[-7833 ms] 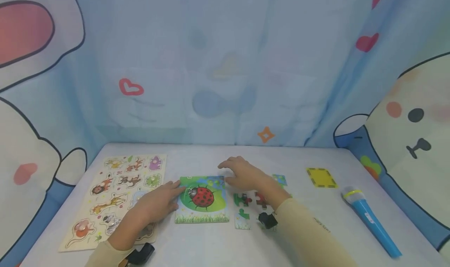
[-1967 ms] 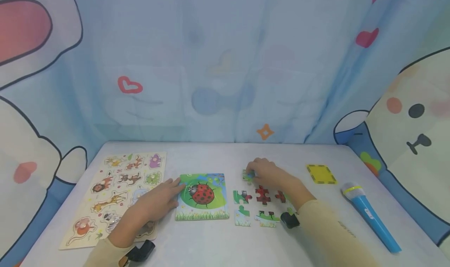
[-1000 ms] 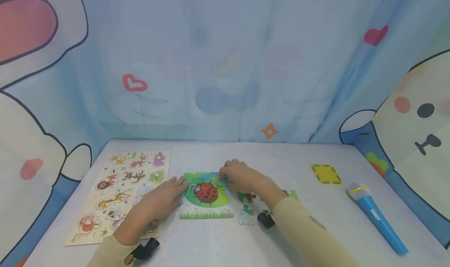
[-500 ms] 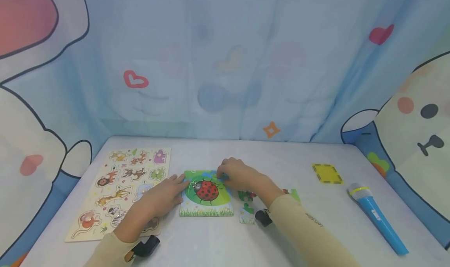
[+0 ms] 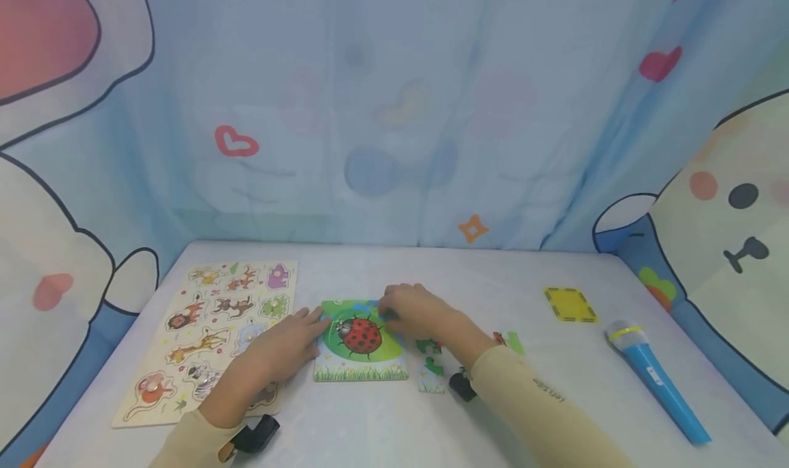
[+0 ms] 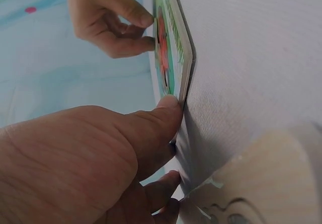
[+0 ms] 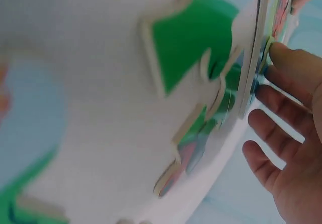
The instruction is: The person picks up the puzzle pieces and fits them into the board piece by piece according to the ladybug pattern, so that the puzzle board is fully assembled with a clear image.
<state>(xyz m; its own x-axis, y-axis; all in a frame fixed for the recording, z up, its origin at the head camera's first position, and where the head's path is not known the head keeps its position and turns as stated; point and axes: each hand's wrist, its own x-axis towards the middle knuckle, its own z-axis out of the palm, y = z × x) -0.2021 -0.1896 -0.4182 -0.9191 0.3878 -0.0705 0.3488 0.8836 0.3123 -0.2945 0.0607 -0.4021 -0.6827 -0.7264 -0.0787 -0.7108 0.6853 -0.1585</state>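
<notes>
Two hands on ladybird puzzle board (image 5: 360, 348), left hand (image 5: 280, 348) fingers flat, right hand (image 5: 416, 310) fingers curled at top edge, no legible writing.

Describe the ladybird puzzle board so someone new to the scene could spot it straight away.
On the pale table, look midway between the long animal peg board at the left and the yellow card at the right. The ladybird puzzle board lies there between both hands, the only square showing a red spotted ladybird on green.
</notes>
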